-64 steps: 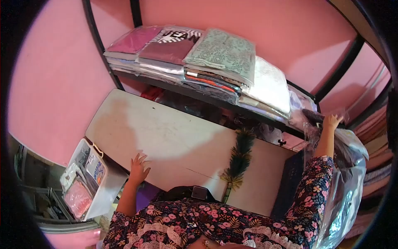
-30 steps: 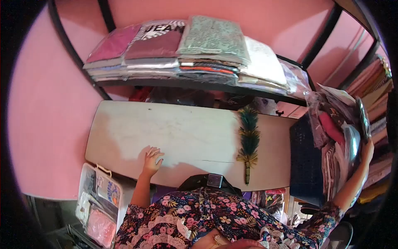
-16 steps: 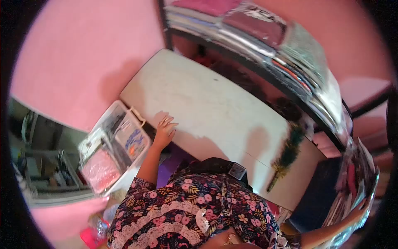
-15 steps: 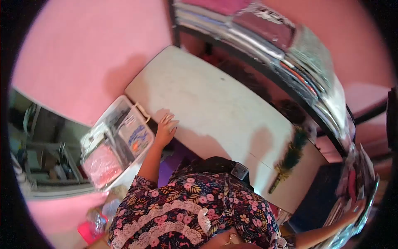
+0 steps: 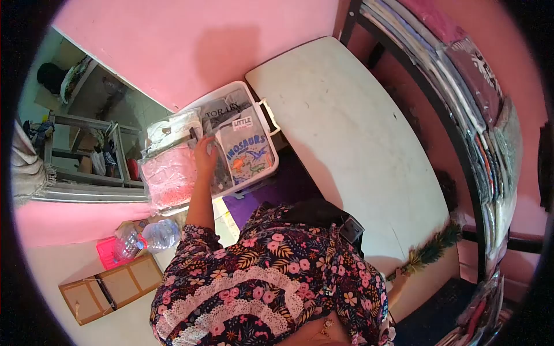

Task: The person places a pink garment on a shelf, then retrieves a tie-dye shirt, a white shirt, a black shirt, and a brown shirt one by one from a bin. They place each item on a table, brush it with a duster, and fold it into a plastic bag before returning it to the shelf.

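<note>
My left hand (image 5: 206, 155) reaches over a white plastic bin (image 5: 273, 163) filled with clothes in clear bags. Its fingers are slightly apart and rest at the edge of a bagged pink garment (image 5: 169, 177). Right of the hand lies a bagged grey shirt with a dinosaur print (image 5: 249, 151). Behind it are a bagged white garment (image 5: 173, 131) and a dark grey bagged one with lettering (image 5: 222, 109). Only a sliver of my right forearm (image 5: 395, 295) shows beside my body; the right hand itself is out of sight.
A white table (image 5: 346, 132) stands right of the bin, with a green tinsel-like bundle (image 5: 430, 251) at its near end. A dark rack (image 5: 398, 57) of folded, bagged clothes curves along the right. Plastic bottles (image 5: 158, 235) and a brown cardboard piece (image 5: 112, 288) lie lower left.
The view has swung left. My left hand has moved from the table's edge to the bagged clothes in the bin. My right hand, earlier at plastic-wrapped packs, has left the view.
</note>
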Demonstrator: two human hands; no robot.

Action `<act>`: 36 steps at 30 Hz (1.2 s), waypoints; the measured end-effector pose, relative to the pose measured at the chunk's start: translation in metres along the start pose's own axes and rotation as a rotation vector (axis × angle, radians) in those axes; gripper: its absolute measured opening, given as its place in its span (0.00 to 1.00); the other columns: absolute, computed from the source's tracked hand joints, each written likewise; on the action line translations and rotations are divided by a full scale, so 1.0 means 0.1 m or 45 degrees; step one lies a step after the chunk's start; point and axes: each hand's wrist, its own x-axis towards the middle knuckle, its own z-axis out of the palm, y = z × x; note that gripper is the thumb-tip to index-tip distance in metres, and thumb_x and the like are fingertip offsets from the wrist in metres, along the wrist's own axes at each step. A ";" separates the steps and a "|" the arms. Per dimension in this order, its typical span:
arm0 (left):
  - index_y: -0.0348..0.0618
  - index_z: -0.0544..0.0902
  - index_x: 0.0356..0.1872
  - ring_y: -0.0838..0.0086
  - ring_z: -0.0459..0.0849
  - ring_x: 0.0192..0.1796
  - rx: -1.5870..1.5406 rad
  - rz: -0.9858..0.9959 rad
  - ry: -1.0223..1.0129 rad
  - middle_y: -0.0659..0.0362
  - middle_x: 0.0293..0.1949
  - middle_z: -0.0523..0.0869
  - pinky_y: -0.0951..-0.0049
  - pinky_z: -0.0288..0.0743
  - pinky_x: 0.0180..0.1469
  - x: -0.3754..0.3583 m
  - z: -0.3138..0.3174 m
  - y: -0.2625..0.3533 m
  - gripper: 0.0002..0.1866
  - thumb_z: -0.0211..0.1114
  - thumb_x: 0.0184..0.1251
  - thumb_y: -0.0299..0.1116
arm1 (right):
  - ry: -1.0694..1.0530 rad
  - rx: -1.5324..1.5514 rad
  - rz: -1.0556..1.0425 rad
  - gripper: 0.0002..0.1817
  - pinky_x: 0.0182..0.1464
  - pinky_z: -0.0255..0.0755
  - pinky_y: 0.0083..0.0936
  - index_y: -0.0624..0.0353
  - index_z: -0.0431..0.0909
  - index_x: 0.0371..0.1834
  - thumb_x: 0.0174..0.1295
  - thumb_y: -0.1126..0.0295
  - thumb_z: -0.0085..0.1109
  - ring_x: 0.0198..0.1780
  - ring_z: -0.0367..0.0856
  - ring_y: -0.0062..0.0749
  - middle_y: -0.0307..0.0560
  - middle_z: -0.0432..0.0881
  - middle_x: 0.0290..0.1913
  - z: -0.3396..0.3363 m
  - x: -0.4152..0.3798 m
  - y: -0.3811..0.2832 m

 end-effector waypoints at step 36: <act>0.37 0.81 0.43 0.61 0.83 0.41 0.216 0.292 -0.984 0.46 0.36 0.84 0.66 0.74 0.47 1.33 -0.69 1.56 0.22 0.68 0.42 0.34 | 0.538 0.715 0.448 0.09 0.13 0.54 0.17 0.56 0.68 0.34 0.64 0.62 0.52 0.14 0.60 0.17 0.33 0.63 0.18 1.24 -0.90 -0.37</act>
